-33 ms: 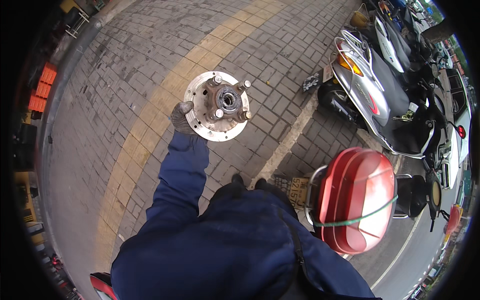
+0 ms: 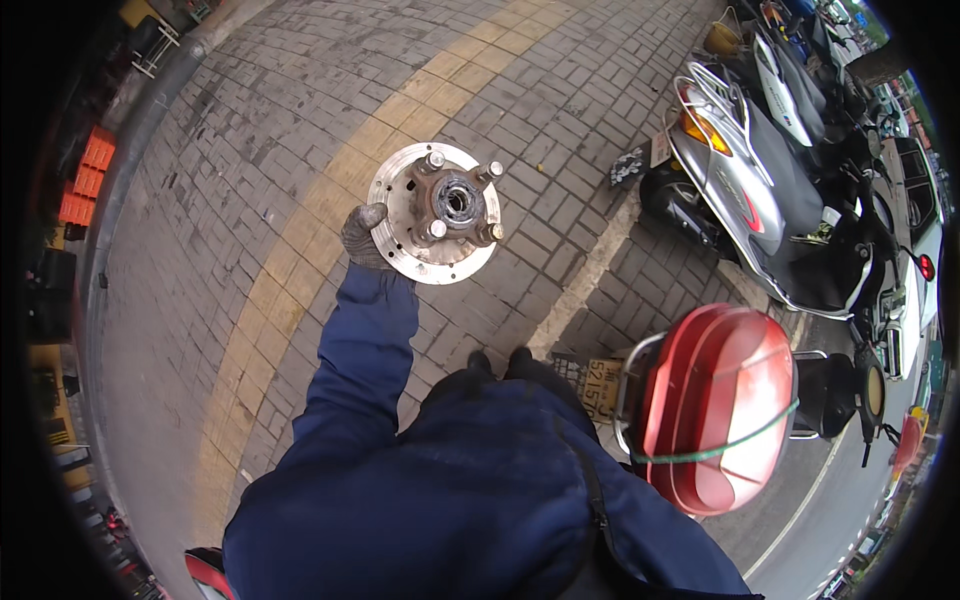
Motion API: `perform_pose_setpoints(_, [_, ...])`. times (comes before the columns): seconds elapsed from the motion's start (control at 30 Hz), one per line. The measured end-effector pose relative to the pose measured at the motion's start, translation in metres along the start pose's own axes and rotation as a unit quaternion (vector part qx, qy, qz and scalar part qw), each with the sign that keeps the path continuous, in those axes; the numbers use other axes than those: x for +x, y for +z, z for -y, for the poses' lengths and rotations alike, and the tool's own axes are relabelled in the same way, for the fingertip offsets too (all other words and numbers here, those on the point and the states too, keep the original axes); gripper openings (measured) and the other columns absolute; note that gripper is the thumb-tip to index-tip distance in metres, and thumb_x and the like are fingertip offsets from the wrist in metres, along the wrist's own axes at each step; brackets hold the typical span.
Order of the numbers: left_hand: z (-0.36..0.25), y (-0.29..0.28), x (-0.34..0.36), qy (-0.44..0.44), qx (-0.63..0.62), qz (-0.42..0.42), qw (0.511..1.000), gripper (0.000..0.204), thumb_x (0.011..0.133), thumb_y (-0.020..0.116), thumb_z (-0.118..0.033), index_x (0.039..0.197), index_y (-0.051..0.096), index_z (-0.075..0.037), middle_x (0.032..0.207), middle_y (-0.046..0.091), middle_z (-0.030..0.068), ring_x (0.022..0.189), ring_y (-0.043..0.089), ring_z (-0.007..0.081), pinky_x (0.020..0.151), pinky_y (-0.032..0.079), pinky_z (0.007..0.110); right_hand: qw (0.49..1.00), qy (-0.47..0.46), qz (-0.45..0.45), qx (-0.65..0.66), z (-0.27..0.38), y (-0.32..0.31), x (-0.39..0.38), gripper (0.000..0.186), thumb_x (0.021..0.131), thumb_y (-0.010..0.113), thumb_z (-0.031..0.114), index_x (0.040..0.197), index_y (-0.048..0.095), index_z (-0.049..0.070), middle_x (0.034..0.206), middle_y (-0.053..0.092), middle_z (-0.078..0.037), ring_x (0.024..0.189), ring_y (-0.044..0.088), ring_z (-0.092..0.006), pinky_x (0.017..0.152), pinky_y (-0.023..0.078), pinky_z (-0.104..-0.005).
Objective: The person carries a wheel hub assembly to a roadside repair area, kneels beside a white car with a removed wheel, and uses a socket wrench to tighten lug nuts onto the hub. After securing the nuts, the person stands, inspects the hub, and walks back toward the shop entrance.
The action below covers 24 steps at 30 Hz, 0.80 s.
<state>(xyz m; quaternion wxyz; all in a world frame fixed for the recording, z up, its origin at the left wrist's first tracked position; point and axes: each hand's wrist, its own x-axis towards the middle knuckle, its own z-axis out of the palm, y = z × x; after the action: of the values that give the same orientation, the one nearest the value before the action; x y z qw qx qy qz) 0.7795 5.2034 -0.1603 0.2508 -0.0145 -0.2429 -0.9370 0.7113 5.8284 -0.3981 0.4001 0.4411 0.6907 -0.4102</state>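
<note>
Gloved fingers of the left hand closed on the hub disc at its left edge. Disc lies right of them, held up over the paving; round, no long axis, bore and four studs facing up. Left arm reaches forward. Right hand out of view.

A yellow rectangular number plate, beside the glossy red plastic box at lower right of the frame, bore dark digits; the silver scooter's small pale plate, upper right, was illegible.
</note>
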Motion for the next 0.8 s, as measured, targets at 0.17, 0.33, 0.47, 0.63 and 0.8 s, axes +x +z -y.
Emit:
perform_pose_setpoints(0.17, [-0.053,-0.046,0.082,-0.06,0.023,0.016,0.998,0.084,0.057,0.066,-0.031,0.126,0.034,0.004,0.117,0.045,0.0266,0.101,0.051,0.04,0.079,0.05,0.051,0.999,0.026,0.026,0.018,0.051,0.119,0.015,0.014,0.085,0.052,0.022,0.089,0.051,0.009,0.059,0.05,-0.01,0.044,0.049,-0.0269,0.038,0.039,-0.0416])
perform_pose_setpoints(0.33, [-0.108,-0.098,0.18,-0.023,0.104,-0.073,0.992,0.085,0.055,0.068,-0.034,0.125,0.038,0.005,0.119,0.045,0.0287,0.108,0.049,0.0429,0.093,0.042,0.053,0.997,0.064,0.045,0.018,0.128,0.247,0.038,0.014,0.085,0.052,0.022,0.088,0.051,0.008,0.057,0.049,-0.009,0.043,0.047,-0.0262,0.037,0.038,-0.0414])
perform_pose_setpoints(0.47, [-0.166,-0.143,0.259,-0.006,0.102,-0.115,0.988,0.088,0.054,0.067,-0.035,0.127,0.036,0.003,0.119,0.045,0.0293,0.109,0.048,0.0434,0.091,0.042,0.055,0.996,0.074,0.038,-0.012,0.227,0.331,0.017,0.014,0.084,0.052,0.021,0.086,0.052,0.007,0.056,0.047,-0.009,0.041,0.045,-0.0256,0.036,0.036,-0.0412])
perform_pose_setpoints(0.63, [-0.251,-0.203,0.351,0.025,0.084,-0.119,0.989,0.088,0.055,0.066,-0.034,0.129,0.033,0.003,0.121,0.043,0.0285,0.11,0.047,0.0426,0.091,0.042,0.054,0.995,0.036,0.013,-0.092,0.401,0.438,-0.024,0.015,0.084,0.052,0.021,0.084,0.052,0.006,0.055,0.045,-0.009,0.04,0.043,-0.0249,0.035,0.034,-0.041])
perform_pose_setpoints(0.8, [-0.358,-0.278,0.46,0.029,0.104,-0.088,0.99,0.089,0.055,0.067,-0.031,0.129,0.032,0.005,0.123,0.043,0.0257,0.11,0.047,0.0392,0.095,0.04,0.048,0.985,-0.113,0.031,-0.126,0.55,0.594,-0.061,0.018,0.085,0.054,0.022,0.09,0.048,0.006,0.055,0.046,-0.008,0.037,0.043,-0.0195,0.033,0.035,-0.0323])
